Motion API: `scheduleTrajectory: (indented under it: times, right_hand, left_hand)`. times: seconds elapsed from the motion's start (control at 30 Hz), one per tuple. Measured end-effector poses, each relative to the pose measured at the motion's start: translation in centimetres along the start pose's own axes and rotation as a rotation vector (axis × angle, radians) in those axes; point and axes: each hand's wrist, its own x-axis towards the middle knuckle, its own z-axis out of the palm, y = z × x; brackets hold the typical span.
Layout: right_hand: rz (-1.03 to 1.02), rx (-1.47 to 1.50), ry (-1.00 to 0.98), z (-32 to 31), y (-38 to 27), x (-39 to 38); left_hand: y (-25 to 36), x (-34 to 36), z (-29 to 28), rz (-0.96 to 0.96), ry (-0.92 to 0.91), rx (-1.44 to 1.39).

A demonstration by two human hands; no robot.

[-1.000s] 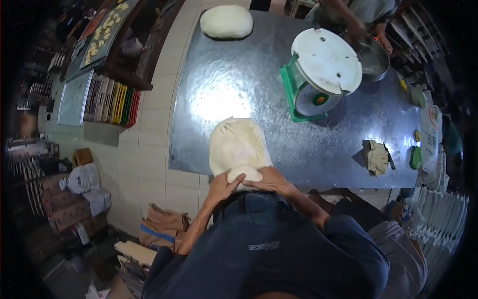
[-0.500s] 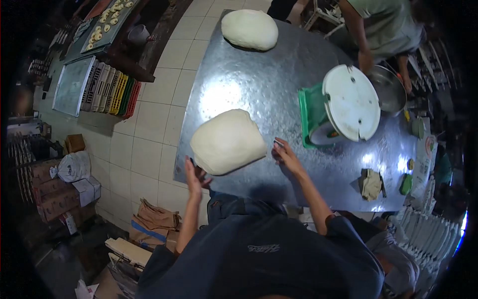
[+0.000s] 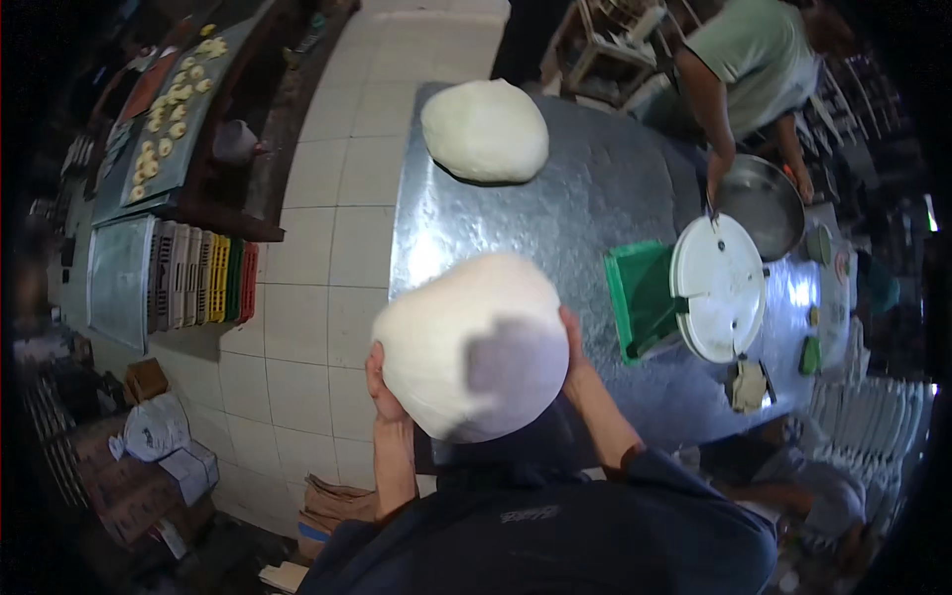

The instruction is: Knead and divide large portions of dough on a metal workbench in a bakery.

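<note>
A large, pale lump of dough (image 3: 446, 327) is held between my two hands, close to my body and seemingly raised off the metal table (image 3: 605, 198). My left hand (image 3: 382, 385) grips its left side, fingers curled against the surface. On the opposite side my right hand (image 3: 573, 349) presses in, its fingers partly hidden behind the dough. A dark shadow falls across the lump's right half. Farther back on the table rests a second rounded lump of dough (image 3: 484, 131), touched by neither hand.
A green scale (image 3: 635, 297) with a round white top (image 3: 722, 288) stands right of the dough. Beyond it a co-worker's arm (image 3: 716, 119) reaches to a metal bowl (image 3: 762, 203). Stacked crates (image 3: 203, 273) and a tray of shaped dough pieces (image 3: 174, 114) are at the left.
My hands have moved from beside the nearer dough to gripping both its sides. That lump now appears larger, lifted toward me. The view has shifted too.
</note>
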Motion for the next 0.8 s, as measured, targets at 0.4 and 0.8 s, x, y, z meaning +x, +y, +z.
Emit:
scheduleTrajectory:
  times: [0.4,0.8]
  right_hand:
    - [-0.418,-0.864,0.683,-17.5,5.6,0.4]
    - [-1.003,-0.573,1.127,-25.1,-5.7,-14.4]
  left_hand:
    - [0.7,8.8,5.2,0.835,0.279,1.077]
    - [-13.1,7.7,7.5,0.647,-0.094,1.348]
